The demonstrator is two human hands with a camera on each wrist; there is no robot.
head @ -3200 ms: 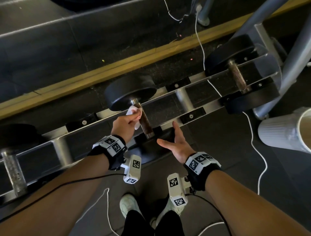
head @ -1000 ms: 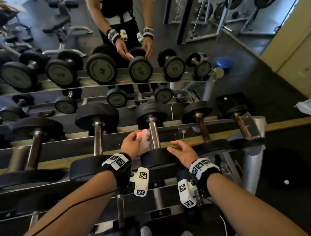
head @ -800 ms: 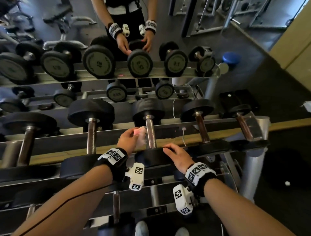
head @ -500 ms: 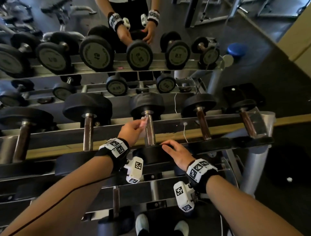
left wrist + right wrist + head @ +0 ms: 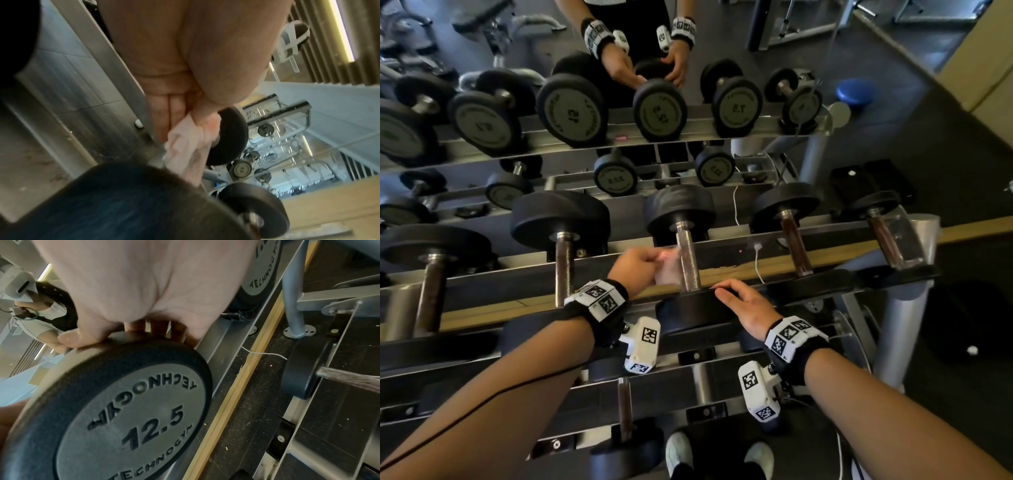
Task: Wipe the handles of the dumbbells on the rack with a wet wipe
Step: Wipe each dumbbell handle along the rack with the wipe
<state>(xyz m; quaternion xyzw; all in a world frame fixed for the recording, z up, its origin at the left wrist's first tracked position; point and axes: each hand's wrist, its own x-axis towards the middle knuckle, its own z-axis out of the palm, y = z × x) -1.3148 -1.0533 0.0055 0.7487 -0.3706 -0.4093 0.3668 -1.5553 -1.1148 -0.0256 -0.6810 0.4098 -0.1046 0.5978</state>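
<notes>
On the top rack tier a dumbbell lies with its steel handle (image 5: 688,260) running away from me between two black heads. My left hand (image 5: 642,270) pinches a crumpled white wet wipe (image 5: 667,270) against the left side of that handle; the wipe (image 5: 185,146) hangs from thumb and fingers (image 5: 170,116) in the left wrist view. My right hand (image 5: 746,305) rests with its fingers laid over the near black head (image 5: 688,308), marked 12.5 (image 5: 131,418).
Neighbouring dumbbells flank it: one handle to the left (image 5: 563,267), brownish ones to the right (image 5: 796,250) (image 5: 885,243). A lower rack tier (image 5: 688,377) lies below my wrists. A mirror behind repeats the rack and my hands. My shoes (image 5: 678,452) stand on dark floor.
My left hand has slid the wipe back down the handle towards the near head, after reaching the far end half a second ago. The right hand has stayed on the near head.
</notes>
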